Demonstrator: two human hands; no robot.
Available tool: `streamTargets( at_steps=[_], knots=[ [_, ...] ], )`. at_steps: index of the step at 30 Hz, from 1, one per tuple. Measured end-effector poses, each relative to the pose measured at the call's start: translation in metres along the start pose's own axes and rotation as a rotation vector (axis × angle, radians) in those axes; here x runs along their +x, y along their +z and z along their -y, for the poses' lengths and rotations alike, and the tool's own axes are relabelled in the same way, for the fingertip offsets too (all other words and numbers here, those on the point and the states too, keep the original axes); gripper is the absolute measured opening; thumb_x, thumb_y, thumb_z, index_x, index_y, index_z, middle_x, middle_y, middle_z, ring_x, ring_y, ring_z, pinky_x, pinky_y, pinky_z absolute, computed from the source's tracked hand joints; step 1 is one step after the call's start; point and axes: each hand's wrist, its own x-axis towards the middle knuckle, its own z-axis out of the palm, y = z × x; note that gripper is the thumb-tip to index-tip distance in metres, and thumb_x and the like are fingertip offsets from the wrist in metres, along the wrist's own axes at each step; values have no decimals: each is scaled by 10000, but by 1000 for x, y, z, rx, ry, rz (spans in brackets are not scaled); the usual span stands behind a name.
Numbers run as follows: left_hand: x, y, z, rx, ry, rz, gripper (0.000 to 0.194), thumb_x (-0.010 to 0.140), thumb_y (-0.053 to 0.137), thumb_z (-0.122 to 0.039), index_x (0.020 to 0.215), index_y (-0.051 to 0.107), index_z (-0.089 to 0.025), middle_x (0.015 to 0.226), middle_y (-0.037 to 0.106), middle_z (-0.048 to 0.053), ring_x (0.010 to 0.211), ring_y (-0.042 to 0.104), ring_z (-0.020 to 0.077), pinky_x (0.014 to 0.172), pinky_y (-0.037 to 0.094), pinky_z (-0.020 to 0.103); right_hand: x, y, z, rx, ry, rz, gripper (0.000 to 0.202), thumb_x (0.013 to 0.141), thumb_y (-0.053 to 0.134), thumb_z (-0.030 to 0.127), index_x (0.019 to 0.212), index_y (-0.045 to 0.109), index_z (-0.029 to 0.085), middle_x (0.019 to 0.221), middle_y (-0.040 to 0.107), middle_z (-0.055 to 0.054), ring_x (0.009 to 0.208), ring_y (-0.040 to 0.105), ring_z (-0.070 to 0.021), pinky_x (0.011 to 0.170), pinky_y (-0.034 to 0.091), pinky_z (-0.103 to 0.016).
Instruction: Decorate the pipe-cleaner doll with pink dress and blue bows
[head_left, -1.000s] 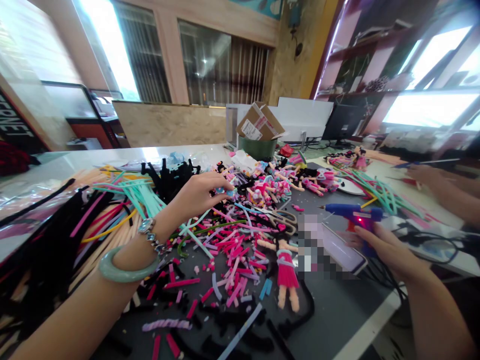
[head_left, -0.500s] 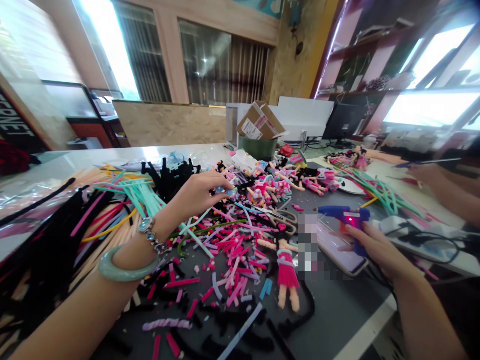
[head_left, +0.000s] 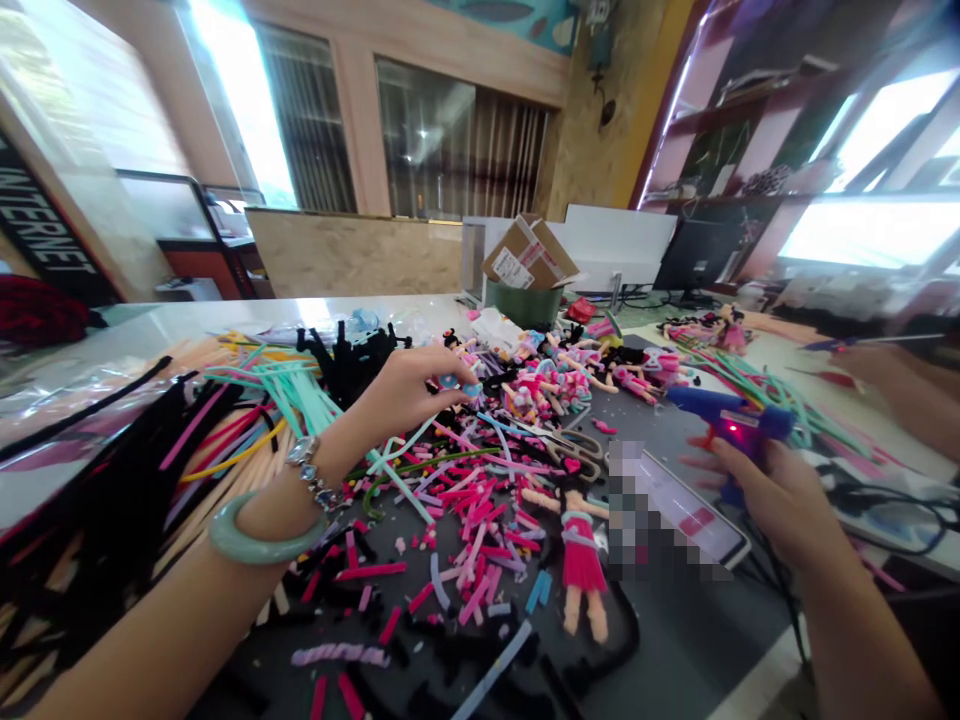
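My left hand pinches a small light-blue piece above the heap of cut pipe cleaners; its exact shape is partly hidden by the fingers. In my right hand is a blue hot glue gun with a red light on its side, its nozzle pointing left. Below the gun a phone lies on the dark mat. Between my hands a pipe-cleaner doll in a pink skirt lies face up, with scissors just beyond its head. Short pink and lilac pipe-cleaner pieces are scattered around.
Bundles of long pipe cleaners cover the left side. Finished dolls are piled farther back, before a green bin holding a cardboard box. At the right, another person's hand works near cables.
My right hand has moved the glue gun to the right, away from the phone. My left hand keeps its pinch on the small blue piece. The whole view has shifted slightly.
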Motion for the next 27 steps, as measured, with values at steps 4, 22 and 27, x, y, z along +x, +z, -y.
streamTargets(
  at_steps=[4,22,27],
  knots=[
    [3,-8,-9,-136,-61,-35,132,723,740,-231,822,705,-151,823,717,60,816,645,172,781,484,291,-26,29,21,-20,-156,59,321,728,699,449,920,653,196,971,702,-80,775,697,-222,621,575,-276],
    [-102,25,-53,-534,-708,-204,156,661,792,-234,789,723,-180,781,683,30,748,616,154,665,466,249,-122,116,-1,187,95,378,300,669,759,395,832,661,164,444,530,31,359,494,-109,341,445,-212],
    [-108,34,-59,-628,-662,-249,160,675,783,-195,822,723,-177,758,668,21,708,611,132,658,478,239,-120,109,-17,104,151,436,310,665,755,418,848,681,179,613,639,-25,424,511,-109,404,477,-235]
  ],
)
